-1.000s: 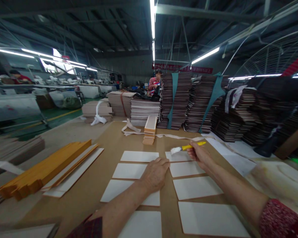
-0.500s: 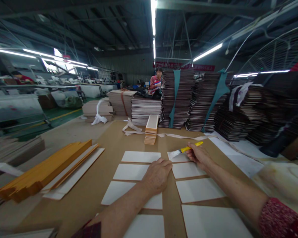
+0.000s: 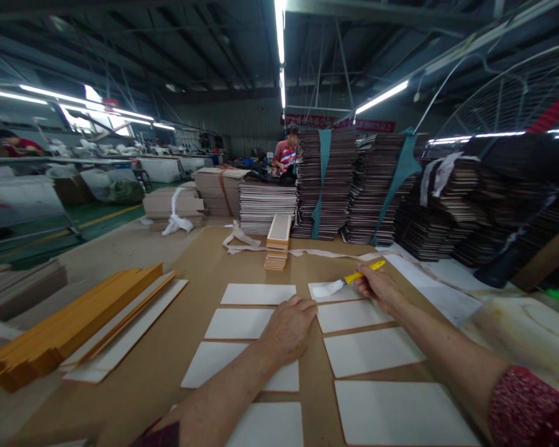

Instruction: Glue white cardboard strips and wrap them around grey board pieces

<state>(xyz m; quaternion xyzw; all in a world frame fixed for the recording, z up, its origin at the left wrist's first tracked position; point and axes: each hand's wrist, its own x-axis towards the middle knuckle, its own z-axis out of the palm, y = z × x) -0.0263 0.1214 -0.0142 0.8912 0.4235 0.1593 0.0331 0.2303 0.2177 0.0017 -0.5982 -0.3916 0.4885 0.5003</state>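
Observation:
My right hand (image 3: 377, 287) is closed around the yellow handle of a paintbrush (image 3: 354, 277). Its white bristles lie on the farthest white panel (image 3: 314, 289) of the right-hand column. My left hand (image 3: 289, 329) rests palm down, fingers stretched toward the near left corner of that panel; whether the fingertips touch it, I cannot tell. Under and beside my left hand lie the panels of the left-hand column, such as one white panel (image 3: 237, 323). Closer to me in the right-hand column are more white panels (image 3: 372, 351) with thin orange-brown edges.
Orange-edged strips (image 3: 88, 310) are stacked on the left of the brown board (image 3: 168, 347). A small stack of strips (image 3: 277, 245) stands ahead, with a cloth band (image 3: 326, 253) beside it. Tall dark stacks (image 3: 328, 186) line the back. Behind them is another person (image 3: 285, 155).
The paintbrush has shifted a little to the right along the far panel, with more of its bristles laid down. My left hand stays in place. The whole view has turned slightly right.

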